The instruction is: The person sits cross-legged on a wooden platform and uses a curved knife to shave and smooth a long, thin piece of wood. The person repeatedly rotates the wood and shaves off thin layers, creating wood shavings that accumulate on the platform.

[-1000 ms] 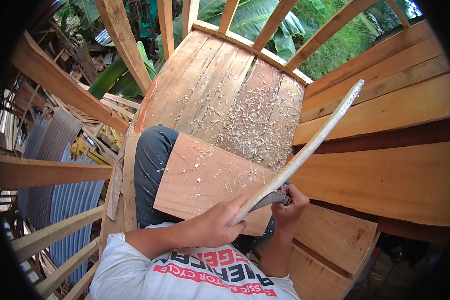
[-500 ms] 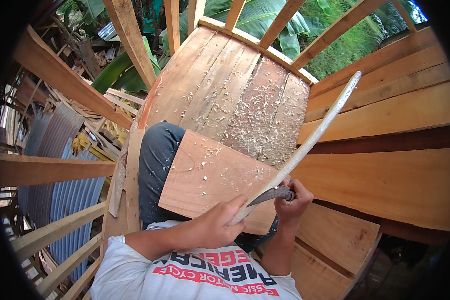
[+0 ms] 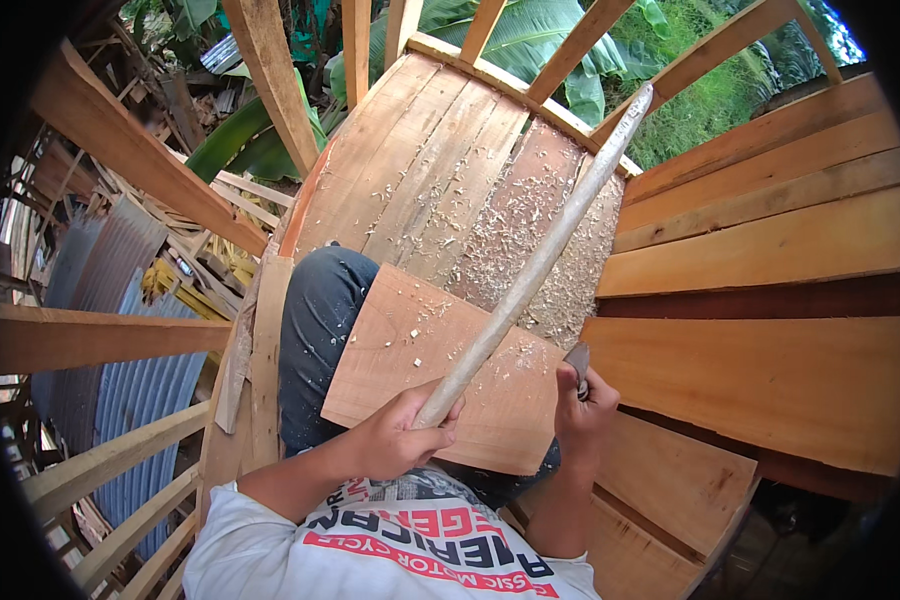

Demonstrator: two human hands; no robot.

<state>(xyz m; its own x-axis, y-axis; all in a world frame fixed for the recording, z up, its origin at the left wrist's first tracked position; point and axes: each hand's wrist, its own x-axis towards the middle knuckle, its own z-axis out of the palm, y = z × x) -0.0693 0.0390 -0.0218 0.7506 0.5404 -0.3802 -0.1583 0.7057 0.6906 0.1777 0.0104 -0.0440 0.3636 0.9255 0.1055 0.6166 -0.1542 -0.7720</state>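
Observation:
My left hand point(image 3: 408, 432) is closed round the near end of a long, pale wooden stick point(image 3: 540, 262). The stick slants up and away to the right, beyond the far edge of the plank floor. In my right hand point(image 3: 587, 415) is a knife point(image 3: 578, 362); its dark blade shows only in part above the fist and stands apart from the stick. A reddish-brown wooden board point(image 3: 385, 350) lies across my lap under the stick, with a few pale chips on it.
Curled shavings point(image 3: 500, 225) are strewn over the plank floor point(image 3: 370, 170) ahead. Upright wooden posts point(image 3: 270, 85) line the left and far sides. Wide planks point(image 3: 740, 370) form the right side. Corrugated metal sheets point(image 3: 145, 390) lie outside at left.
The knife has come off the stick and moved slightly right, its blade now pointing up. My left hand has shifted left and down, and the stick's far end has swung left.

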